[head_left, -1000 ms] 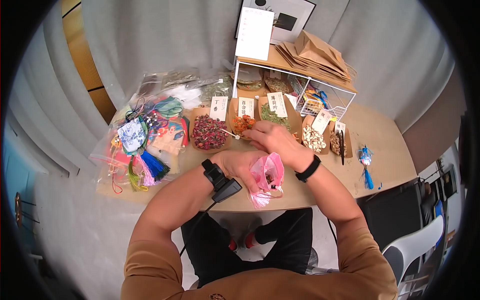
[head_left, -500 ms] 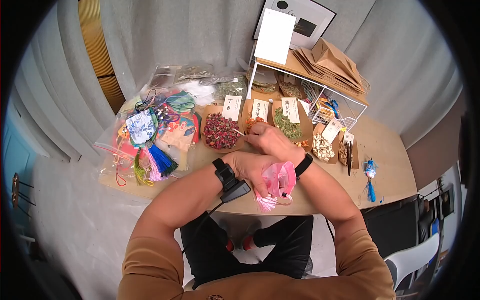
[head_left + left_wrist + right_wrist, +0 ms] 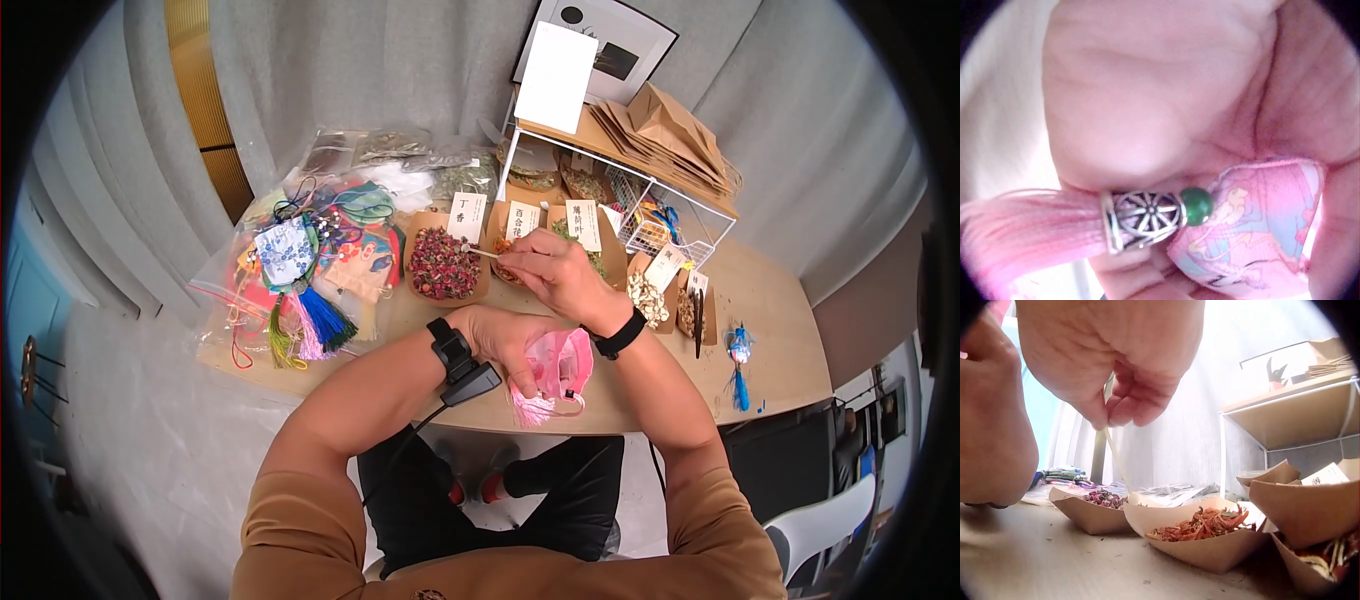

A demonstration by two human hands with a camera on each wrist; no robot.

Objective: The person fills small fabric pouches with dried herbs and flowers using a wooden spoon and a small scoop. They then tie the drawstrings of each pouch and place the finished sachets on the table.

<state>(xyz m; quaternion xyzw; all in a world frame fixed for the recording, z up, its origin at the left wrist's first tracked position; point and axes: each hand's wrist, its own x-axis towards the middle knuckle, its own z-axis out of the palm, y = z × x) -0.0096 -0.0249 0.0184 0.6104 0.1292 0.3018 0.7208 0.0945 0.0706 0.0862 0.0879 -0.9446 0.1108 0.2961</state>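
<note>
The left hand [image 3: 503,340] holds a pink pouch [image 3: 560,362] with its mouth open, near the table's front edge. In the left wrist view the pouch [image 3: 1254,225] lies against the palm, with a green bead [image 3: 1197,206] and a pink tassel [image 3: 1041,226]. The right hand [image 3: 566,283] pinches a thin pale stick [image 3: 480,252] between thumb and fingers, above the paper trays. In the right wrist view the stick [image 3: 1117,460] slants down from the fingertips to the rim between the rosebud tray [image 3: 1085,515] and the tray of orange petals [image 3: 1200,550].
Trays of green leaves [image 3: 597,262] and white pieces [image 3: 648,298] stand to the right, with black tweezers [image 3: 699,325] and a blue tasselled ornament [image 3: 739,365] beyond. Pouches with tassels [image 3: 285,255] lie at the left. A shelf [image 3: 625,166] bearing paper bags stands behind.
The right hand has risen off the orange petal tray, and the stick is now more plainly visible. The left hand still holds the pouch. The head view has shifted since the earliest frame.
</note>
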